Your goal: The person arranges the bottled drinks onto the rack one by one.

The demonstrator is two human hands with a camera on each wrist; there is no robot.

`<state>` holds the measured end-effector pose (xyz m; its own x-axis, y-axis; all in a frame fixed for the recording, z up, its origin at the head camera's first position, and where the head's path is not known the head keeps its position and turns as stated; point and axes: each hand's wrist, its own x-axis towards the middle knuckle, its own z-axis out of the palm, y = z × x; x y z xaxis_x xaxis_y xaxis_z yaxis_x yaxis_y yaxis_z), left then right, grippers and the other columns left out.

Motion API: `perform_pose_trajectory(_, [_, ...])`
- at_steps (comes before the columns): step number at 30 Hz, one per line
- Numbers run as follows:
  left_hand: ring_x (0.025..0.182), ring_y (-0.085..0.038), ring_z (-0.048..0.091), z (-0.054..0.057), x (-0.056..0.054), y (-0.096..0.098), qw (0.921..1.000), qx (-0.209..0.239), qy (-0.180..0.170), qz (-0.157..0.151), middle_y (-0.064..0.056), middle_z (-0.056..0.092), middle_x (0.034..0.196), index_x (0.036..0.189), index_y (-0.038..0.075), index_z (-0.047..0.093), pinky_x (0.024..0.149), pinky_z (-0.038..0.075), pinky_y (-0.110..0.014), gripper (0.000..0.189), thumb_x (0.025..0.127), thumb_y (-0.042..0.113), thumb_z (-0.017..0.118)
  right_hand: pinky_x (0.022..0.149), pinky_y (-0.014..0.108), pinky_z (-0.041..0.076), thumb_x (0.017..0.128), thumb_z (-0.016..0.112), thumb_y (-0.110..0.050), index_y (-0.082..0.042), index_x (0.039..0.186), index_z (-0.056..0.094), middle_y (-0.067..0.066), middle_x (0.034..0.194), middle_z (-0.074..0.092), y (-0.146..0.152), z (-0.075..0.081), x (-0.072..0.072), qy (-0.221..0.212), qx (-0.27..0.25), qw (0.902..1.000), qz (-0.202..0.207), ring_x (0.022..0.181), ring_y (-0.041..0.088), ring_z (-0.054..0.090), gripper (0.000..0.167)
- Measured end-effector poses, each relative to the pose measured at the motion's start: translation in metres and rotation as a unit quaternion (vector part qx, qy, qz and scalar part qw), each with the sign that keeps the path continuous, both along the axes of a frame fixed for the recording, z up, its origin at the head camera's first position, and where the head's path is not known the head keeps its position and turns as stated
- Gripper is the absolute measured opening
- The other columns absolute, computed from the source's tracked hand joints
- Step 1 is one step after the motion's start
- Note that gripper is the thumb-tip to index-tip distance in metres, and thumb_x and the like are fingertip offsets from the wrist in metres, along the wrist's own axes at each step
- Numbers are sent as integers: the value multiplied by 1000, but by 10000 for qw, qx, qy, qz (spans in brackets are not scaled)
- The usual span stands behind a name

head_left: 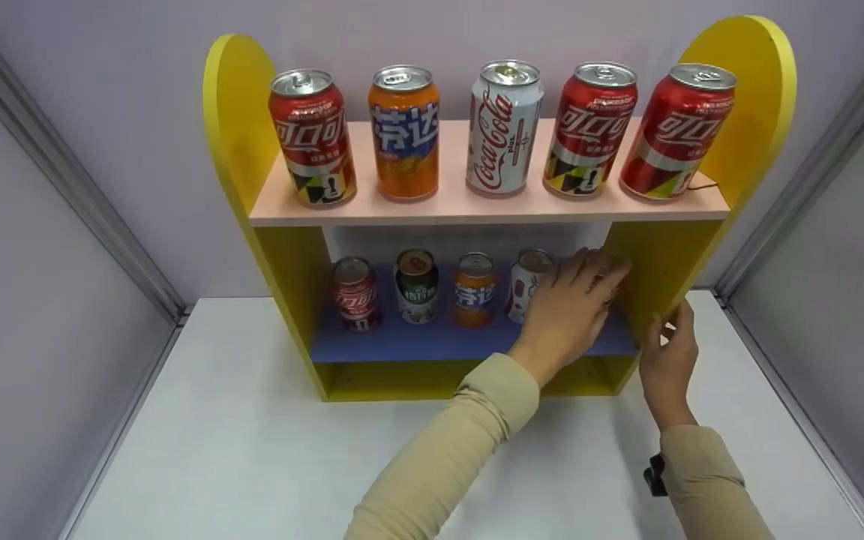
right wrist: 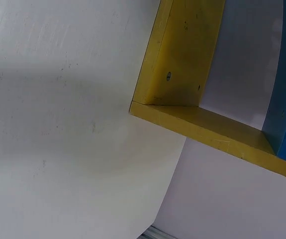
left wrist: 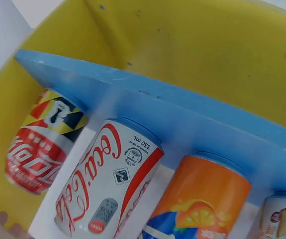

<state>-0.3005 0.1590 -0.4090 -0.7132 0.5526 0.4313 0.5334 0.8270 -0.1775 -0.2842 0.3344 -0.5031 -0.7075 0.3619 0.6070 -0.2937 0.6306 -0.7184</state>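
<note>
My left hand (head_left: 563,319) reaches into the lower blue shelf board's right end, over a red Coca-Cola can (left wrist: 46,142) mostly hidden from the head view. In the left wrist view its fingertips show at the left edge, apart from the can's visible face. Beside that can stand a white Coca-Cola can (left wrist: 110,179) and an orange Fanta can (left wrist: 197,196). My right hand (head_left: 670,364) holds the front edge of the yellow shelf unit's right side panel (head_left: 664,262), thumb at the edge and fingers outside; only a sliver shows in the right wrist view.
On the pink upper board (head_left: 447,210) several cans stand in a row, including an orange Fanta (head_left: 406,139) and a white Coca-Cola (head_left: 503,131). A green can (head_left: 417,292) and a red can (head_left: 357,296) stand lower left. The unit sits on a white table (head_left: 252,450) between grey walls.
</note>
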Motion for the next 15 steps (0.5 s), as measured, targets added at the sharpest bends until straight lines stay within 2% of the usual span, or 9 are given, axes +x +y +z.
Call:
perform_pose_trajectory(3, [147,-19,22,0,16,-17,9997,187,-130,-41,5,26,160,158,33,20,120,22,-40,66,101,52,46,96,23,44,103,48,-2,3,146,36,23,132,53,0,3,2,-162,-62,9998,137,122,32,52,45])
perform_pose_trajectory(7, [149,-20,18,-7,39,-43,9975,571,-422,41,3,20,163,159,33,18,121,18,-44,69,100,55,46,103,48,44,103,47,-1,3,150,30,23,139,47,3,4,10,-445,-81,9985,293,127,35,47,50])
perform_pose_trajectory(11, [150,-21,14,-23,64,-79,9910,1008,-804,372,3,16,164,159,33,19,121,14,-45,70,100,57,46,101,52,41,101,52,-1,1,153,25,21,146,41,3,-1,23,-577,26,9976,376,127,36,44,58])
perform_pose_trajectory(15, [150,-24,15,-46,84,-121,9807,1451,-1029,808,1,18,164,158,31,25,121,13,-49,72,97,60,49,103,55,37,95,60,1,-1,153,25,23,149,36,-2,-8,42,-509,552,9968,277,130,39,39,68])
